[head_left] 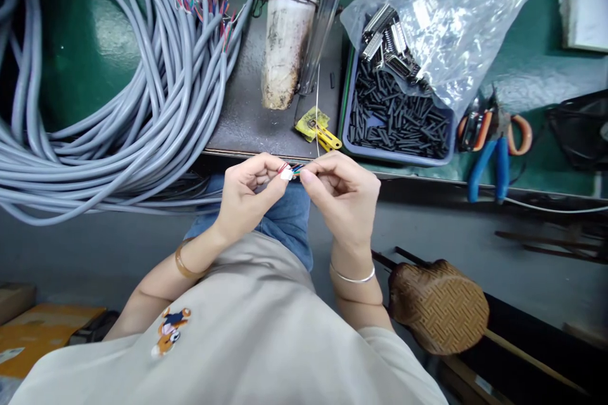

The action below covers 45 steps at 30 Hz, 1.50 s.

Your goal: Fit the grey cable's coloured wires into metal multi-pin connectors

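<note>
Thin coloured wires run between my two hands, just in front of the bench edge and above my lap. My left hand is closed, thumb and forefinger pinching one end of the wires; red strands show by its fingertips. From the other side my right hand pinches the same wires, green and blue strands showing beside its thumb. The fingers cover much of the bundle. To the left lies a big pile of grey cables, many with stripped ends showing coloured wires.
A blue tray holds short black tubes; a plastic bag with metal connectors leans over it. Blue-handled pliers lie right. A yellow cutter lies near a stained white cylinder. A woven-pattern stool stands below right.
</note>
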### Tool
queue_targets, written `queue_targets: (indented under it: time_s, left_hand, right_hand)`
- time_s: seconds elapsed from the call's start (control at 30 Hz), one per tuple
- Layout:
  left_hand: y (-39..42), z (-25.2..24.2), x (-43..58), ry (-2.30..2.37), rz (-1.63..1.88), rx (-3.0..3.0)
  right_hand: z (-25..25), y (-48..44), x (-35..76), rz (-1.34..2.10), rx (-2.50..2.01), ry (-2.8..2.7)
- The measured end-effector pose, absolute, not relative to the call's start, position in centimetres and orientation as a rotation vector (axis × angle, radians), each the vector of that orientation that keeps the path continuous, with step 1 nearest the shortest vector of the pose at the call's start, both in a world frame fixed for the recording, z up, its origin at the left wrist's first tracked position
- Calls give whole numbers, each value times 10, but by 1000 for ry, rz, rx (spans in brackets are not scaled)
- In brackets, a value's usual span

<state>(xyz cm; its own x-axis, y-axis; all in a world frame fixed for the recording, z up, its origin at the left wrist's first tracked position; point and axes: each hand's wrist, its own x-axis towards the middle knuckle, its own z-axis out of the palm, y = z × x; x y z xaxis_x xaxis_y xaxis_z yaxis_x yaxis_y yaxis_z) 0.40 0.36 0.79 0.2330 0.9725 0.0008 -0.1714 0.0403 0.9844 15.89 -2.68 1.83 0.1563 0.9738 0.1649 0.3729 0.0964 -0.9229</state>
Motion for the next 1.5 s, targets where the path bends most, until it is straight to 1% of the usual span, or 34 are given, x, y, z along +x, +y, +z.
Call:
queue_targets:
  time_s: [0.17,0.27,0.4,0.5,0.67,0.77,0.87,0.97,1.03,1.17,1.33,1.5]
  left_hand:
    - [2,6,4,907,1106,1113]
    - [7,3,-2,850,1049,986]
    - [15,-6,-21,511,918,728]
    - [17,-16,-34,334,917,663]
    - [14,-28,-41,418,885,638]
    - [13,-30,-42,430,869,628]
    - [12,-30,-45,447,823,635]
    - [11,-27,-46,485,801,663]
    - [10,-23,-45,561,812,680]
    - [8,-9,-38,762,867,740]
    - [2,-1,-28,863,908,836]
    - [-1,2,-24,844,933,931]
  right_hand:
    - [19,-32,157,491,-1405,-1614]
    - [18,-38,161,446,-1363,-1583]
    - [17,-40,169,362,-1269,-1366]
    - [16,-37,171,294,-1231,-1361]
    - [15,-36,169,49,-1204,-1536]
    - [17,-39,163,-28,-1286,-1523]
    - [19,-37,154,-1,-1282,-1393]
    - [19,-32,151,115,-1204,-1368]
    - [17,-31,153,191,-1266,-1417]
    - [15,-37,162,234,-1425,-1495]
    - [14,-46,162,400,-1386,-1449]
    - [12,-48,160,350,-1371,-1482]
